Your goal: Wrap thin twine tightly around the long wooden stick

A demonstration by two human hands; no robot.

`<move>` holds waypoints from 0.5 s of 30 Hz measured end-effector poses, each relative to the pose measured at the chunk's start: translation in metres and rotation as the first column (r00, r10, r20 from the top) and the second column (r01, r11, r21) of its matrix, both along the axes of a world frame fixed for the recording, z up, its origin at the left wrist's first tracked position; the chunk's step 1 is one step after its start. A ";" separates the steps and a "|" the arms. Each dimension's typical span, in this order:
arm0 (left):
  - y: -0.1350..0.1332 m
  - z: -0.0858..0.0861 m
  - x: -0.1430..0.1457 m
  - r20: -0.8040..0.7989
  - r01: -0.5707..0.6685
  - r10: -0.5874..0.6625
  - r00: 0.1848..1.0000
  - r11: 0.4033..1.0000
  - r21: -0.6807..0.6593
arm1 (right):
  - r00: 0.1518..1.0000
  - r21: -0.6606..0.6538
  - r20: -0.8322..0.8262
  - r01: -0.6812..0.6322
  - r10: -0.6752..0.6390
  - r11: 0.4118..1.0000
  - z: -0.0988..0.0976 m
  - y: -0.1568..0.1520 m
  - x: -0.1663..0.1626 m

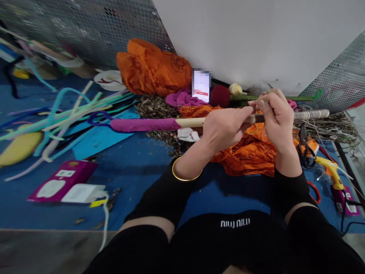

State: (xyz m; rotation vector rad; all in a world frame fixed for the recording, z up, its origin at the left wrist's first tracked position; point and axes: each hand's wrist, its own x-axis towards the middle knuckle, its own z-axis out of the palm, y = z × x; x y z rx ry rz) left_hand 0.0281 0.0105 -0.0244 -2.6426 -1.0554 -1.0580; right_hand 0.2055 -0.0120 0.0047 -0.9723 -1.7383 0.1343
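Observation:
A long wooden stick (189, 122) lies across my view. Its left part is wrapped in magenta fabric (145, 125) and ends in a dark blue loop (98, 118). Pale cord (310, 114) is wound around its right end. My left hand (224, 127) is closed around the stick's middle. Close beside it, my right hand (276, 118) pinches thumb and finger together just above the stick. What those fingertips hold is hidden. Orange patterned cloth (245, 156) lies below both hands. Several loose cord ends hang near the right end.
Pipe cleaners (65, 118) spread over the blue table (148, 163) at left. A power strip (62, 180) with a white plug (84, 193) lies in front of them. Scissors (306, 148) and a yellow glue gun (332, 171) lie at right. A lit phone (201, 85) stands behind.

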 end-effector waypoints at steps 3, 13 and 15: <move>0.001 -0.001 0.001 -0.007 0.027 -0.027 1.000 0.999 0.046 | 0.999 -0.033 -0.025 -0.021 0.020 0.999 -0.003 0.001 0.002; 0.004 0.000 -0.004 0.001 0.027 -0.027 1.000 0.999 0.047 | 0.989 -0.057 -0.117 -0.101 0.093 0.993 0.006 -0.003 0.013; 0.007 0.001 -0.008 0.044 0.029 -0.030 0.999 0.999 0.016 | 0.970 -0.057 -0.230 -0.095 0.079 0.994 0.014 -0.010 0.028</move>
